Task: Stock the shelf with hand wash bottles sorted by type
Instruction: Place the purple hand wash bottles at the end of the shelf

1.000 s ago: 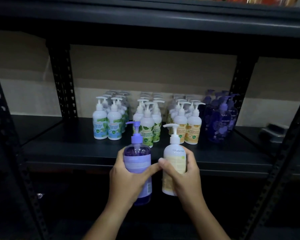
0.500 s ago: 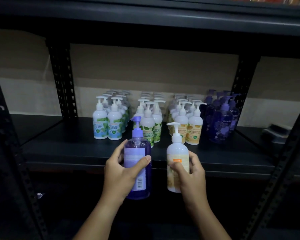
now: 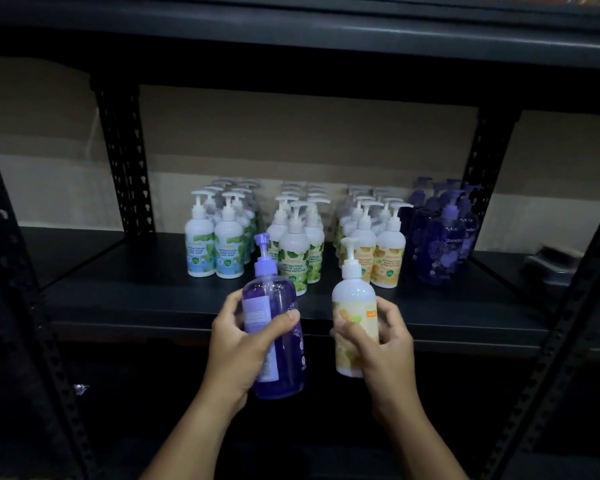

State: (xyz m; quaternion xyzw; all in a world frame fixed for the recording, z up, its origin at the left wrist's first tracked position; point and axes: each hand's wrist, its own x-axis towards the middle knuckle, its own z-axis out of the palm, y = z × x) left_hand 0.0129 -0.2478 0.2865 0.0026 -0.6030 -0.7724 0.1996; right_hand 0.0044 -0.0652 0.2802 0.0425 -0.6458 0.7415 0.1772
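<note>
Left hand point(image 3: 238, 344) wrapped around a clear purple pump bottle point(image 3: 278, 327), thumb across its front, fingers point(image 3: 231, 301) curled behind, bottle tilted slightly left with its lilac pump up. Right hand point(image 3: 383, 344) gripping a white pump bottle with a yellow label point(image 3: 354, 313), thumb on the front, fingers curled round the right side, bottle upright. Both bottles held side by side but apart, in front of the dark metal shelf point(image 3: 153, 299), over its front edge.

On the shelf behind, four groups standing in rows front to back: white bottles with blue labels point(image 3: 213, 251) at the left, white bottles with green labels point(image 3: 297, 252) next, white bottles with orange-yellow labels point(image 3: 383, 252) after those, dark purple bottles point(image 3: 442, 240) at the right beside the perforated upright point(image 3: 485, 157). Farther right on the neighbouring shelf, a blurred dark object point(image 3: 555, 261), too dim to identify.
</note>
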